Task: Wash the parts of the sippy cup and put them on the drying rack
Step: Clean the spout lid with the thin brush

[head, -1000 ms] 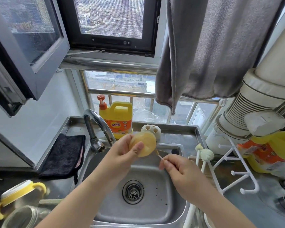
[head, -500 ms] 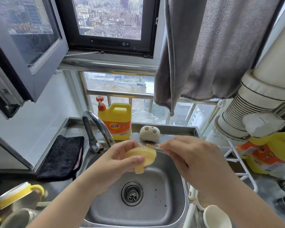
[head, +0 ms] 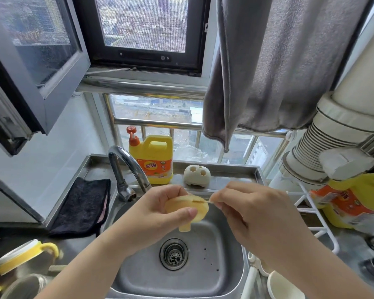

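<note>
Yellow round silicone sippy-cup lid (head: 187, 209), gripped in the left hand (head: 160, 212) above the steel sink (head: 229, 251), now lies flatter, spout down, while the right hand (head: 253, 214) pinches a thin wire brush (head: 198, 200) newly laid across it, so scrubbing is likely underway.

Since 1.0 s ago: left hand (head: 158, 212) turned yellow silicone spout piece (head: 187, 209) from disc-face-on to spout-down, and right hand (head: 257, 214) rose from near right of it to level, thin straw brush (head: 200, 201) now lying across its top.
</note>
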